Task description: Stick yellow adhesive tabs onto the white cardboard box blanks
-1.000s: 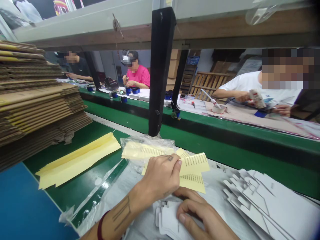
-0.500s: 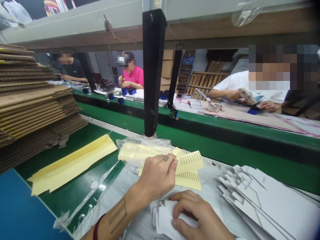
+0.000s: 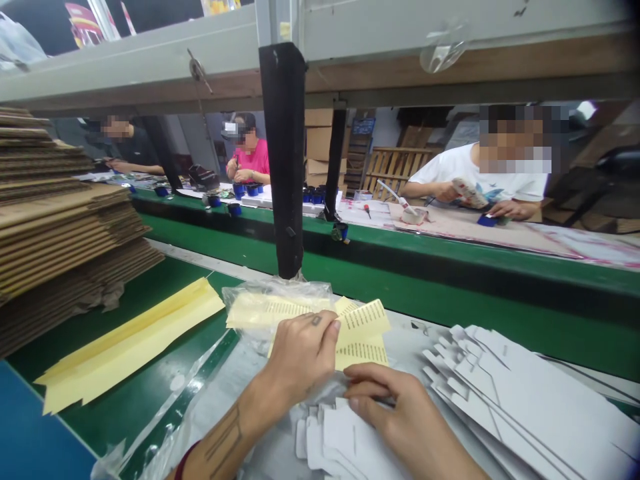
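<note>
My left hand [image 3: 303, 353] lies curled on a small stack of yellow printed label sheets [image 3: 363, 330], its fingers pressed together on their left edge. A clear plastic bag [image 3: 273, 303] holding more yellow sheets sits just behind that hand. Below and to the right, my right hand [image 3: 400, 417] rests on a pile of white die-cut cards [image 3: 335, 437], fingers bent and pressing on the top card. The two hands nearly touch near the lower edge of the yellow sheets.
A fanned pile of white die-cut cards [image 3: 520, 400] lies at the right. Yellow paper strips [image 3: 130, 343] lie on the green belt at left, beside stacked flat cardboard [image 3: 60, 233]. A black post [image 3: 283, 160] stands behind the bag. Three people work across the far bench [image 3: 450, 230].
The view has shifted, so everything sits a little further left. My right hand has slid up along the white cards toward the yellow sheets. My left hand stays on the sheets.
</note>
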### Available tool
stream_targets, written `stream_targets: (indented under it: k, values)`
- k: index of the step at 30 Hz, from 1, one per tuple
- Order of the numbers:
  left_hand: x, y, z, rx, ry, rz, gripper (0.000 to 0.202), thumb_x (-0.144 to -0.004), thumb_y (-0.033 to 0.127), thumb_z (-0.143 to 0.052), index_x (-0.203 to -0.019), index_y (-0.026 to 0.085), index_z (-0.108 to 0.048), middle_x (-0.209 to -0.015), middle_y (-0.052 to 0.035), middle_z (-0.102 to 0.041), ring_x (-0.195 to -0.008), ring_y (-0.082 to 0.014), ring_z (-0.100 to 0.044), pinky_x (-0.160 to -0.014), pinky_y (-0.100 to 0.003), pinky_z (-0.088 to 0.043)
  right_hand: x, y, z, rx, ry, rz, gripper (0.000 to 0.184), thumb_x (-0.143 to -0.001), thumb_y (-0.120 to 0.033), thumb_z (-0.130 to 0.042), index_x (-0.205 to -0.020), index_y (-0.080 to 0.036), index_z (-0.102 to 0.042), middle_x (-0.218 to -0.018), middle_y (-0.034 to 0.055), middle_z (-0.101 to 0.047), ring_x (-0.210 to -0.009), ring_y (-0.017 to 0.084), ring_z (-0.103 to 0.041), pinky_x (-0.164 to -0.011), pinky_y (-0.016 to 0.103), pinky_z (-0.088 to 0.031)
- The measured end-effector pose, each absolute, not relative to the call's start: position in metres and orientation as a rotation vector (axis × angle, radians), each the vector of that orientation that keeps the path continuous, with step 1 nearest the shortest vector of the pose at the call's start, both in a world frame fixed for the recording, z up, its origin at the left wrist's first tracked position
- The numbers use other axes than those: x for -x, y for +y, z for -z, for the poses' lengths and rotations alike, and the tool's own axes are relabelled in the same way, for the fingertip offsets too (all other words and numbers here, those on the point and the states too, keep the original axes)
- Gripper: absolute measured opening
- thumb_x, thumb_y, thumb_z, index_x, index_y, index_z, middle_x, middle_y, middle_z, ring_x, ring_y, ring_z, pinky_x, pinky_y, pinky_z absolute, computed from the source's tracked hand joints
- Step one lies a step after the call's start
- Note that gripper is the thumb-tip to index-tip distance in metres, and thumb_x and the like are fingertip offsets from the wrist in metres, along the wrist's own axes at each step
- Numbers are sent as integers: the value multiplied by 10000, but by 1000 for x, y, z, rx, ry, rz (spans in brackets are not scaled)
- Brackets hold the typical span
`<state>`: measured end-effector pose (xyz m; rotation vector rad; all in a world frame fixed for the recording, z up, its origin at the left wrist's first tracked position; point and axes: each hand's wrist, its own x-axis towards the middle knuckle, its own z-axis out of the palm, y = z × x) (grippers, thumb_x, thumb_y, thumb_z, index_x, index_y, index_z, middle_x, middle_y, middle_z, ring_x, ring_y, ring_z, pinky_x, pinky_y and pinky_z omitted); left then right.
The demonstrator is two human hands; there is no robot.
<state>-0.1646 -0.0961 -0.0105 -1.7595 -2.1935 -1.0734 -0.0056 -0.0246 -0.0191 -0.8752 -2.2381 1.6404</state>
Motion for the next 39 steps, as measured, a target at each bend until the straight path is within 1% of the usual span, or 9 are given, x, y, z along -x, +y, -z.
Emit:
stream_targets:
  k: [5, 12, 15, 19, 24, 29, 32, 35, 39]
  values:
    - [164, -96, 12, 1776, -2180, 1079, 239, -958, 210, -387, -918, 180, -621, -811, -49, -727, -767, -205, -693, -691, -308, -503, 1, -20, 7, 824, -2400, -1378, 224, -805, -269, -531, -897, -208, -725, -981, 59, -754, -917, 235, -688, -879, 364, -516]
    - [162, -96, 13, 1798, -2156, 1070, 259, -960, 219, -381, -911, 180, -632, -790, -49, -725, -742, -210, -695, -659, -311, -508, -15, -17, -6, 998, -2885, -966, 470, -528, -262, -801, -993, -246, -731, -1025, 94, -715, -953, 345, -656, -830, 438, -518]
    - [163, -95, 14, 1799, -2143, 1080, 258, -963, 220, -380, -903, 186, -629, -783, -43, -721, -749, -206, -695, -675, -312, -512, -17, -22, -8, 997, -2875, -957, 432, -593, -271, -784, -1019, -271, -709, -1066, 71, -705, -1005, 340, -642, -844, 428, -510]
    - [164, -93, 14, 1783, -2119, 1088, 237, -965, 228, -394, -924, 197, -626, -817, -32, -734, -746, -193, -695, -678, -300, -514, -29, -12, -34, 856, -2706, -985, 159, -800, -320, -636, -931, -310, -725, -963, 10, -747, -945, 273, -679, -817, 360, -526]
    - [164, -94, 14, 1778, -2099, 1078, 258, -963, 232, -380, -893, 205, -626, -785, -23, -731, -693, -183, -688, -615, -283, -502, -79, 58, -64, 937, -2497, -764, 334, -852, -506, -558, -935, -256, -764, -943, 52, -775, -836, 274, -716, -718, 338, -562]
    - [161, -96, 16, 1818, -2125, 1096, 270, -969, 237, -365, -908, 207, -627, -760, -24, -714, -702, -184, -678, -634, -285, -497, -125, 134, -50, 1255, -2545, -384, 294, -884, -261, -496, -812, -178, -769, -839, 105, -782, -745, 232, -737, -615, 296, -532]
    - [157, -96, 17, 1885, -2108, 1099, 276, -971, 226, -357, -915, 202, -626, -769, -30, -708, -688, -176, -661, -628, -278, -475, -118, 131, -42, 1394, -2529, 42, 247, -825, -295, -569, -861, -145, -762, -868, 191, -763, -770, 345, -732, -551, 393, -523]
    - [154, -96, 18, 1979, -2072, 1060, 280, -967, 216, -355, -900, 191, -626, -689, -21, -658, -629, -171, -625, -588, -279, -434, -83, 87, -42, 1080, -2440, 108, 309, -823, -375, -598, -1016, -159, -706, -1074, 174, -717, -1006, 385, -668, -774, 507, -549]
    - [150, -97, 20, 2126, -1991, 1079, 272, -951, 189, -360, -854, 170, -613, -652, -22, -614, -598, -169, -595, -595, -289, -406, -29, 22, -34, 369, -2530, -347, 264, -908, -246, -558, -1166, -227, -611, -1204, 84, -657, -1140, 247, -587, -947, 413, -494]
